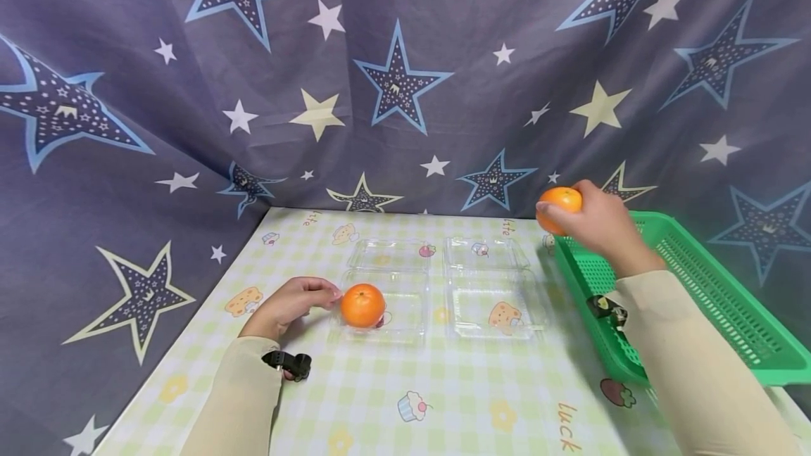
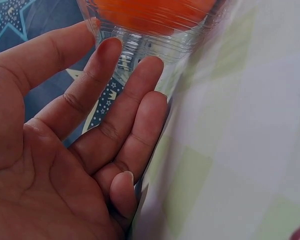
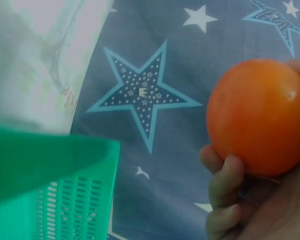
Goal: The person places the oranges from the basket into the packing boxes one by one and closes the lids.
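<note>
My right hand [image 1: 605,224] grips an orange [image 1: 560,210] above the far left corner of a green basket [image 1: 703,259]. In the right wrist view, fingers curl under the smooth orange [image 3: 257,117]. A second orange [image 1: 363,305] sits in the left side of a transparent plastic clamshell box [image 1: 405,315], whose lid lies folded back. My left hand [image 1: 294,305] is at that box's left edge. The left wrist view shows its thumb and fingertips touching the ribbed clear wall, the fingers fairly straight and loosely spread.
Another transparent clamshell box [image 1: 469,326], its lid also folded back, stands to the right of the first. A checked tablecloth [image 1: 367,400] covers the table. Behind and to the left hangs a dark star-patterned curtain [image 1: 405,153].
</note>
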Tool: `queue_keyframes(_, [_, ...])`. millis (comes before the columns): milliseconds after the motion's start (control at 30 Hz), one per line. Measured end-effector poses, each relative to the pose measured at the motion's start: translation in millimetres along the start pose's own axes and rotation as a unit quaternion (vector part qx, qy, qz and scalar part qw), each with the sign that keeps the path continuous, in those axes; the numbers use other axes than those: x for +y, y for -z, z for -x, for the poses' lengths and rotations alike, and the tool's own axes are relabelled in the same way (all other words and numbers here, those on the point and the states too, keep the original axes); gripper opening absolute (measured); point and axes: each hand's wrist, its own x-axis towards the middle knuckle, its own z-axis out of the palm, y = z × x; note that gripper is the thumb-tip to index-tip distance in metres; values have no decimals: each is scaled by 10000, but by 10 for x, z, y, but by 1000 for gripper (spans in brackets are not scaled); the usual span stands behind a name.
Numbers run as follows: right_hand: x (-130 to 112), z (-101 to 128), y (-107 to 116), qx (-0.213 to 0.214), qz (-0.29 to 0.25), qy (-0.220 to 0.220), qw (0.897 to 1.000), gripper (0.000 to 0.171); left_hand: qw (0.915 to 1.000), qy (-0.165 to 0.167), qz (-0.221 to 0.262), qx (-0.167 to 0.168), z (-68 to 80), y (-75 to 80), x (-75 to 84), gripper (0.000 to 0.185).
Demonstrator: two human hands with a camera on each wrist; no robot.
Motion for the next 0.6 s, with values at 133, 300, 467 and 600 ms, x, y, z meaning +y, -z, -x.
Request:
queue_keyframes(133, [-32,22,-23,52,-121,47,9999,79,10000,24,44,20,-2,-4,4,35])
queue_keyframes(300, [-73,63,-44,38,-188,52,9998,77,10000,56,14,13,-15,-1,-9,36])
queue_keyframes(467, [-133,117,-41,-13,-246,95,9997,76,10000,83,20,31,-28,-2,-26,35])
queue_keyframes(600, [-164,160,-35,-30,-361,124,9993,76,9999,96,8,45,-34,-4,-30,37])
